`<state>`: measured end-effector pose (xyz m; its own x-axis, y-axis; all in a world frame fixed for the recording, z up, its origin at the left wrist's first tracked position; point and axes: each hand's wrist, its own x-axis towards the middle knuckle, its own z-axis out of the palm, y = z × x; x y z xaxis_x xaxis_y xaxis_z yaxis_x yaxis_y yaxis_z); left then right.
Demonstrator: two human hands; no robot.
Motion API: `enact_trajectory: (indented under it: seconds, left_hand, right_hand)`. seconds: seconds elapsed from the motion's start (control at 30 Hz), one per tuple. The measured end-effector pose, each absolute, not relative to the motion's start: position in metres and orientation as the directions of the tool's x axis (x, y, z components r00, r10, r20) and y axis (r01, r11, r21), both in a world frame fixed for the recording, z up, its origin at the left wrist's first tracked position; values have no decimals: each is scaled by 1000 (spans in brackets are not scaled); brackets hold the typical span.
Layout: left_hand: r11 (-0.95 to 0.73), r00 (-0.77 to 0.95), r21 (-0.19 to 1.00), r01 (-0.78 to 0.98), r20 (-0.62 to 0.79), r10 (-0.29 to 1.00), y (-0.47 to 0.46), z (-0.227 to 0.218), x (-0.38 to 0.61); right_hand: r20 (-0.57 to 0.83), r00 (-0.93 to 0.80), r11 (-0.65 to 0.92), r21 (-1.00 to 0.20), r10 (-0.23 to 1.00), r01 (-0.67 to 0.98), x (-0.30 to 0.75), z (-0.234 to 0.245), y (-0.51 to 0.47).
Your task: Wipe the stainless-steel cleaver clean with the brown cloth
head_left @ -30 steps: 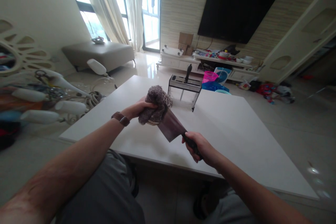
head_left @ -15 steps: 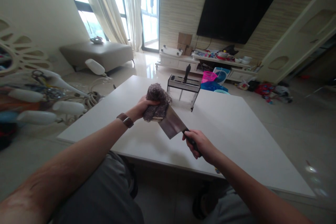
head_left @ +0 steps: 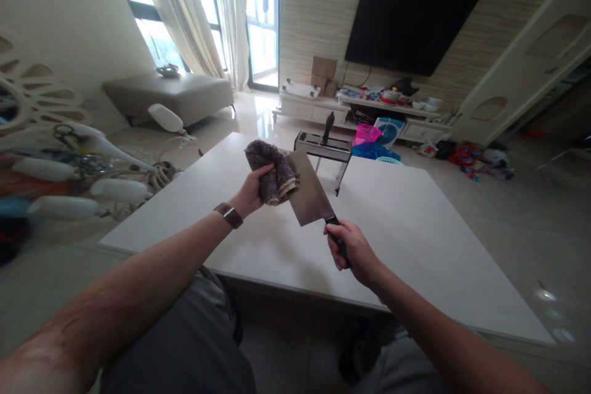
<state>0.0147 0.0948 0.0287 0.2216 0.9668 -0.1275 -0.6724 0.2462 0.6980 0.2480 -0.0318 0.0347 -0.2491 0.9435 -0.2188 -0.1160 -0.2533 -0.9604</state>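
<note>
My right hand [head_left: 353, 247] is closed around the black handle of a broad cleaver [head_left: 310, 194], its blade pointing up and to the left above the table. In my left hand [head_left: 253, 189] is a bunched, folded grey-brown cloth [head_left: 272, 171], thumb on top. The cloth lies against the left edge and upper end of the blade, where it covers part of the steel. Behind the cleaver, a knife block [head_left: 323, 144] with clear sides stands on the white table [head_left: 397, 215], one black-handled tool upright in its top.
A lamp with white shades [head_left: 64, 206] and tangled cables crowds the left. Beyond the table are a pink basket [head_left: 368, 133], a low TV cabinet [head_left: 305, 109] with clutter, and a grey bench [head_left: 170, 95]. Bags and clothes [head_left: 466, 157] lie on the floor at right.
The cloth has shifted up and slightly left along the blade and now looks more spread out, baring more steel. The cleaver has risen slightly and turned more upright.
</note>
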Motion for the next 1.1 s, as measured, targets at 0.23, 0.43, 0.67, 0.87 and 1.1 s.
enact_trajectory:
  seconds: [0.23, 0.43, 0.67, 0.87, 1.1]
  left_hand:
    - [373, 336, 635, -677, -184, 924, 76, 20, 47]
    - [410, 364, 608, -680, -206, 908, 71, 16, 64]
    - [279, 223, 639, -717, -169, 960, 86, 19, 52]
    - [198, 149, 656, -728, -130, 980, 98, 33, 32]
    - [263, 239, 625, -735, -125, 963, 83, 38, 42]
  right_hand:
    - [-236, -204, -286, -919, 950, -270, 239, 35, -27]
    - [-221, -237, -264, -950, 946, -167, 230, 25, -26]
    - [-182, -310, -202, -979, 933, -33, 233, 21, -25]
    - [-184, -305, -210, -976, 934, -52, 237, 32, -25]
    - [-140, -226, -179, -970, 964, -167, 232, 37, -24]
